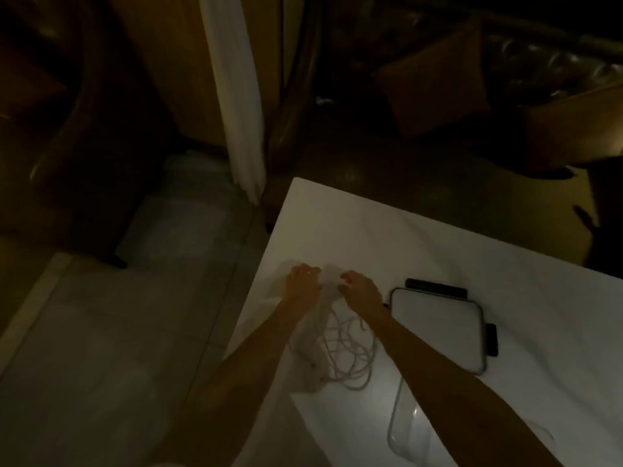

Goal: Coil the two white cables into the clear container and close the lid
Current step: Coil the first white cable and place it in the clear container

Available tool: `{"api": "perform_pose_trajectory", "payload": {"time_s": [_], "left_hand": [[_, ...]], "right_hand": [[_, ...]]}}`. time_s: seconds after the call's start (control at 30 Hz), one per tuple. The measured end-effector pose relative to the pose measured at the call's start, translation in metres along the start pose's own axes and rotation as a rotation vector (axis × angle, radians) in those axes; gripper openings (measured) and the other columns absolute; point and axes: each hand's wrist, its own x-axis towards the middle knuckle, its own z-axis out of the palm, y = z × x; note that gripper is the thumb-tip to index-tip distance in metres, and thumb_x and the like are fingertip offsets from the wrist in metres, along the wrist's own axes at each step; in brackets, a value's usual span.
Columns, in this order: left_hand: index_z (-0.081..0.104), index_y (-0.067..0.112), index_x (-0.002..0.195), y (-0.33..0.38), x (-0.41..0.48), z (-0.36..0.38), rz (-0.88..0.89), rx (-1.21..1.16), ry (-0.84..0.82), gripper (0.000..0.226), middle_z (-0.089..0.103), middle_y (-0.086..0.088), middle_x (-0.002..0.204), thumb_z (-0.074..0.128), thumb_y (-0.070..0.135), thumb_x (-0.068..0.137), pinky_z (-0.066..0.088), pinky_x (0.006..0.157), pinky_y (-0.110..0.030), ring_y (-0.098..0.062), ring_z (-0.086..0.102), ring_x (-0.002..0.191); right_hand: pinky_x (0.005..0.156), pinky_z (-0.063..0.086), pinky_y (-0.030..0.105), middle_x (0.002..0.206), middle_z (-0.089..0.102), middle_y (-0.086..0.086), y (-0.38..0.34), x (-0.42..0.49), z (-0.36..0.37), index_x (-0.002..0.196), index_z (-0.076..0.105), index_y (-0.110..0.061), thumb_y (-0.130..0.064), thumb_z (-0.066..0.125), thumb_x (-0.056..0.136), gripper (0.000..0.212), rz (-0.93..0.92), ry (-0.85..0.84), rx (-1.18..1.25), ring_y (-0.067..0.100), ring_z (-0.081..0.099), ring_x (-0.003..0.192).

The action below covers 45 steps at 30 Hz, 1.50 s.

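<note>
While the room lay dim, the head camera looked down on a white-covered counter (505,251) whose near corner carried everything the task needed. Both hands reached forward side by side near the counter's left edge. The left hand (301,281) and the right hand (359,288) had their fingers (347,276) curled inward on a pale bunch of white cables (340,352). The gathered end was pinched between the two hands, while the rest trailed back toward the person in a loose, tangled heap on the counter. Holding one end up like this probably let the strands hang free so they could be sorted before coiling. How tightly each hand gripped I could not tell, since the light was poor and the cable blended with the cloth.

Just right of the right forearm lay the lid (438,332), flat and white with dark clips at its far and right edges, set aside so the opening stayed free. The clear container (397,429) sat nearer the person, partly hidden under the right forearm, its rim faintly glinting. It appeared empty, so coiling seemed not yet begun.
</note>
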Motion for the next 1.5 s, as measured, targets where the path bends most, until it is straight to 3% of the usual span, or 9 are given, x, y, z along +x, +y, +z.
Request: {"api": "perform_pose_trajectory", "payload": {"time_s": [0.1,0.27,0.37,0.57,0.7,1.0,1.07,1.27,1.5], "left_hand": [[0.047,0.014,0.129,-0.009,0.012,0.021,0.033,0.159,0.039,0.037,0.039,-0.013,0.140,0.049,0.026,0.095,0.034,0.104,-0.038,-0.030,0.036,0.128],[0.052,0.012,0.114,-0.025,0.008,0.035,0.172,0.258,0.025,0.022,0.054,-0.014,0.121,0.049,0.017,0.093,0.042,0.089,-0.039,-0.033,0.051,0.113],[0.054,0.008,0.107,-0.024,-0.014,0.015,0.231,-0.194,-0.107,0.014,0.065,-0.018,0.097,0.045,0.009,0.095,0.048,0.072,-0.039,-0.034,0.064,0.087],[0.059,0.010,0.079,0.020,-0.109,-0.093,0.225,-1.113,-0.587,0.027,0.045,-0.005,0.056,0.039,-0.002,0.091,0.038,0.043,-0.021,-0.013,0.043,0.041],[0.057,0.009,0.081,0.067,-0.186,-0.167,0.423,-1.303,-0.771,0.027,0.033,0.005,0.053,0.033,0.011,0.094,0.018,0.042,-0.023,-0.008,0.022,0.041],[0.057,0.008,0.114,0.195,-0.355,-0.281,1.183,-1.045,-0.532,0.023,0.061,-0.004,0.087,0.041,0.016,0.099,0.054,0.070,-0.022,-0.011,0.062,0.074],[0.060,0.009,0.114,0.233,-0.376,-0.308,1.262,-1.072,-0.351,0.024,0.060,-0.005,0.088,0.042,0.014,0.098,0.052,0.068,-0.021,-0.009,0.062,0.073],[0.054,-0.011,0.113,0.303,-0.381,-0.351,1.238,-0.809,0.409,0.024,0.057,-0.007,0.078,0.036,-0.007,0.097,0.046,0.067,-0.021,-0.017,0.051,0.068],[0.058,0.011,0.090,0.318,-0.371,-0.277,1.161,-0.515,0.203,0.018,0.050,0.007,0.067,0.041,0.009,0.094,0.037,0.057,-0.017,-0.003,0.046,0.057]], "right_hand": [[0.078,0.050,0.032,0.107,0.066,0.013,-0.001,0.014,0.021,0.089,0.066,-0.010,-0.012,0.044,0.095,0.022,0.041,-0.054,-0.130,0.032,0.061,0.107],[0.096,0.049,0.040,0.118,0.067,0.018,0.006,0.000,0.028,0.113,0.069,-0.003,-0.014,0.052,0.097,0.026,-0.018,-0.069,-0.011,0.033,0.061,0.110],[0.099,0.047,0.042,0.118,0.067,0.018,0.006,-0.027,0.001,0.117,0.067,-0.002,-0.008,0.056,0.096,0.024,-0.058,-0.131,0.275,0.031,0.063,0.106],[0.054,0.046,0.016,0.061,0.066,-0.015,-0.015,-0.118,-0.097,0.082,0.072,-0.028,-0.011,0.059,0.094,0.024,-0.309,-0.167,0.357,-0.001,0.057,0.054],[0.054,0.042,0.010,0.066,0.064,-0.017,-0.058,-0.189,-0.169,0.079,0.070,-0.037,-0.015,0.058,0.094,0.029,-0.537,-0.035,0.375,-0.004,0.052,0.056],[0.063,0.050,0.021,0.075,0.070,-0.008,-0.146,-0.346,-0.305,0.083,0.071,-0.034,-0.044,0.067,0.082,0.010,-1.062,0.098,0.789,0.000,0.067,0.070],[0.062,0.044,0.025,0.067,0.064,0.013,-0.149,-0.361,-0.298,0.080,0.070,-0.037,-0.064,0.066,0.073,0.029,-1.050,0.131,0.921,0.009,0.069,0.065],[0.039,0.035,0.018,0.058,0.049,-0.008,-0.090,-0.406,-0.260,0.106,0.066,-0.024,-0.051,0.048,0.091,0.036,-0.980,0.188,0.686,0.007,0.041,0.044],[0.065,0.045,0.003,0.089,0.063,-0.034,-0.039,-0.502,-0.356,0.096,0.063,-0.044,-0.040,0.049,0.096,0.014,-0.979,0.940,0.153,-0.010,0.062,0.079]]}}
